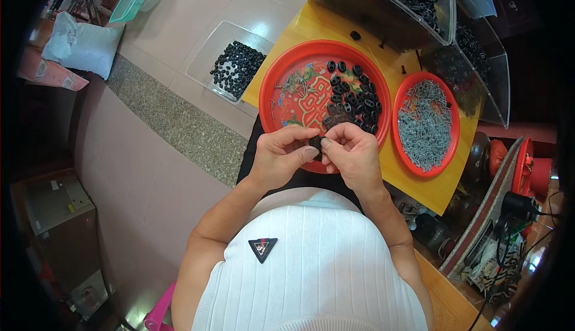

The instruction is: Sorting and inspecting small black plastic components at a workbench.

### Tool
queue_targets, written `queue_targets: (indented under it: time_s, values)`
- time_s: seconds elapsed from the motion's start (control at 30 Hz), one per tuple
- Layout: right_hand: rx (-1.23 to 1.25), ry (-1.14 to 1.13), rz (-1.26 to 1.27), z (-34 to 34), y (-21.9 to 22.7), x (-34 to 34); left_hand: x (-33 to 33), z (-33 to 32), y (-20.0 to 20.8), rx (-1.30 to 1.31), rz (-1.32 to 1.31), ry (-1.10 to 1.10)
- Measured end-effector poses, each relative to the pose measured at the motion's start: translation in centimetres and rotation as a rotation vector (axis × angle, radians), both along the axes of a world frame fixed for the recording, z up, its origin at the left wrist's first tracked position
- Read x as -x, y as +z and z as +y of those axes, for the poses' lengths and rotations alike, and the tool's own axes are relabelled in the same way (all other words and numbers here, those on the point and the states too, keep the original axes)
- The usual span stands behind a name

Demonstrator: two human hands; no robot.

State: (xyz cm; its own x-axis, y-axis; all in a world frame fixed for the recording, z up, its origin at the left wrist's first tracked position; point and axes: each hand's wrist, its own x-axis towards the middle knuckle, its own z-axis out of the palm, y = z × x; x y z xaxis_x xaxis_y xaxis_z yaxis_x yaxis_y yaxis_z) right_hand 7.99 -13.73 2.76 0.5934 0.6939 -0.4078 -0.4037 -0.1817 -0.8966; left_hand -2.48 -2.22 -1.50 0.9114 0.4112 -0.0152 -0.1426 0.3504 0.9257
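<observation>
Over the near rim of a large round red tray [272, 73], my two hands meet at a small black plastic piece [318, 143]. My left hand [278, 156] pinches it between thumb and forefinger. From the other side my right hand [357, 156] grips it with its fingertips, which hide much of it. In the tray's right half lie several black oval pieces [353, 100] with holes, like double-hole cord locks. A loose heap of small silvery metal pieces [294, 83], spring-like in shape, lies in its left part.
A smaller red oval tray [398, 128] full of grey spring-like pieces stands right on the yellow table [432, 191]. Behind are clear bins [395, 22] of black parts. A clear tub [197, 64] of black pieces sits on the floor left, a white sack [90, 46] farther off.
</observation>
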Motion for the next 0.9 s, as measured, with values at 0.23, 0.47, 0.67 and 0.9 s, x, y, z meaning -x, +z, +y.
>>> queue_targets:
  time_s: [0.23,0.47,0.67,0.9]
  values:
    - [-0.092,0.066,0.171,-0.3,-0.2,-0.9,0.0,0.1,-0.1,-0.022,-0.049,-0.010]
    - [-0.298,0.110,0.456,-0.9,-1.8,-1.4,-0.1,-0.1,0.3,-0.130,-0.114,0.010]
    - [-0.318,0.099,0.523,-1.0,-1.9,-1.2,-0.2,0.0,0.9,-0.288,-0.085,-0.004]
    - [-0.282,0.198,0.542,-0.9,-1.6,-1.6,-0.4,0.1,0.9,-0.285,-0.115,-0.016]
